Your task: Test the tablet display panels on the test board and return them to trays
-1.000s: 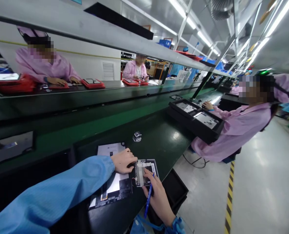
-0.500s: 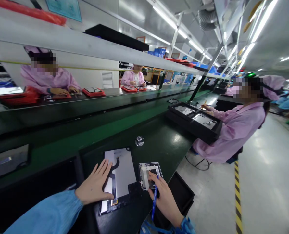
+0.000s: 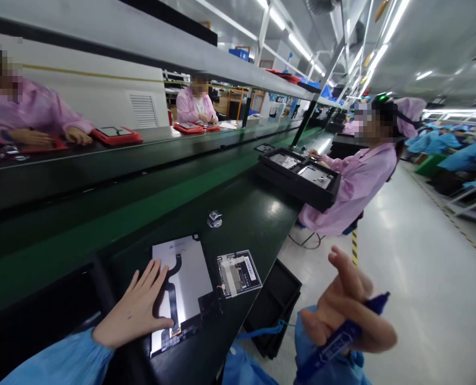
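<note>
My left hand (image 3: 136, 299) lies flat with fingers spread on the left side of a tablet-sized display panel (image 3: 192, 283). A dark ribbon cable (image 3: 173, 302) runs across the panel's pale back, close to my thumb. Beside the panel, on the bench, is a small circuit board assembly (image 3: 246, 275) with pale tape across it. My right hand (image 3: 348, 305) is raised off the bench's right edge, palm partly turned up. A blue marker pen (image 3: 342, 339) is held among its fingers. Neither the panel nor the board is touched by the right hand.
A small shiny metal object (image 3: 214, 218) stands behind the panel. Black trays (image 3: 276, 307) sit below the bench edge, with a blue cord (image 3: 264, 331) near them. Farther along, a co-worker in pink (image 3: 366, 176) sits by a black tray (image 3: 290, 187) of parts. Other workers sit opposite.
My right hand has left the circuit board and swung up and right with the marker pen. My left hand stays on the panel. The view has turned slightly right.
</note>
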A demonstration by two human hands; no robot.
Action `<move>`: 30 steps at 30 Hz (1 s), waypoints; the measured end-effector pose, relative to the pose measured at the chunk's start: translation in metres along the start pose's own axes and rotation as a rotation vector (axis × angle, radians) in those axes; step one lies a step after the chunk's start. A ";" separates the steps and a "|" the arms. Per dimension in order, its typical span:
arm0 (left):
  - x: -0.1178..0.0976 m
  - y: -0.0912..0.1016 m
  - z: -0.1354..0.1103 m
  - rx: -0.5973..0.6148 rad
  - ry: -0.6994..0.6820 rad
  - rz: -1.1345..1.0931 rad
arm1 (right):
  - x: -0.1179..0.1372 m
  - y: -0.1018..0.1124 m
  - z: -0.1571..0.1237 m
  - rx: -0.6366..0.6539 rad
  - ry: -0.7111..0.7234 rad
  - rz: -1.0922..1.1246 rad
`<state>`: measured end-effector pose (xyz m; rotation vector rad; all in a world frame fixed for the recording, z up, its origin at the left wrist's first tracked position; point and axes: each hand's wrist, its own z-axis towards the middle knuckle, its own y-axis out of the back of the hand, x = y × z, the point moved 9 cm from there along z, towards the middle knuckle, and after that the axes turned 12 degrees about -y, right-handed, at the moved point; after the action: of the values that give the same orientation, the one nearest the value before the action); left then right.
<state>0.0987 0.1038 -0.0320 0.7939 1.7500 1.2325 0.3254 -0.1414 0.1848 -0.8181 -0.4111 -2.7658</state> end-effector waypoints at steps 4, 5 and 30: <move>-0.002 -0.006 -0.002 -0.035 -0.016 -0.082 | 0.021 -0.016 -0.018 0.050 0.112 0.180; -0.003 -0.005 -0.002 -0.072 -0.027 -0.125 | 0.023 -0.036 -0.023 0.204 0.093 0.196; 0.021 0.031 -0.007 -0.565 0.188 -1.028 | -0.058 -0.189 -0.128 0.972 -0.773 0.199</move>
<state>0.0842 0.1290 -0.0067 -0.5311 1.4734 0.9685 0.2541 0.0010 0.0110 -1.4323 -1.5129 -1.5952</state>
